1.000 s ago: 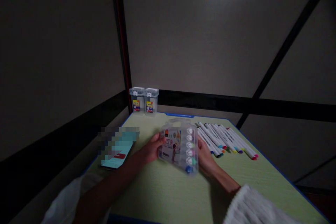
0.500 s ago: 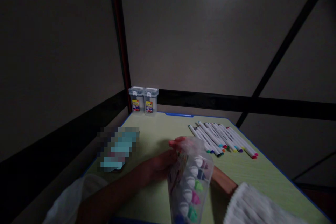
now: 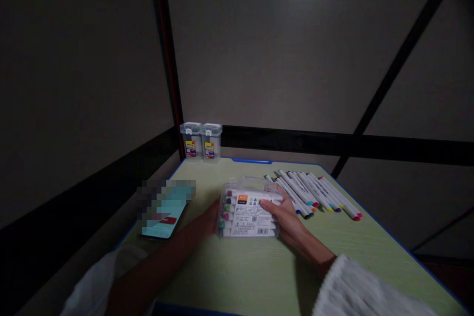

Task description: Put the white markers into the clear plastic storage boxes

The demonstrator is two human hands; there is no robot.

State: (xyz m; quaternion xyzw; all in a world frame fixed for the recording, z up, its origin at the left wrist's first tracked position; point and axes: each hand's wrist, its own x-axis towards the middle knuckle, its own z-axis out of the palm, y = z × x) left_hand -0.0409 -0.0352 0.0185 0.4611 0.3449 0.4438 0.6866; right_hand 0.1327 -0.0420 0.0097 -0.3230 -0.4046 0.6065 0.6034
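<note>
A clear plastic marker case [image 3: 255, 222] is held above the table, its labelled side towards me and its handle at the top. White markers with coloured caps lie stacked inside it. My right hand [image 3: 283, 210] is closed on the case's right end, thumb across the label and fingers behind. My left hand [image 3: 216, 215] is at the case's left edge; its fingers are blurred and hidden behind the case, so its grip does not show.
Several loose white markers [image 3: 314, 190] lie on the right of the pale green table [image 3: 237, 276]. Two clear lidded boxes [image 3: 201, 143] stand at the back left corner. A phone [image 3: 166, 217], partly pixelated, lies at the left edge. Panel walls stand behind the table.
The case has turned from its narrow end, with marker caps showing, to its broad labelled side, and is farther from me. My right hand has come into view on its right end.
</note>
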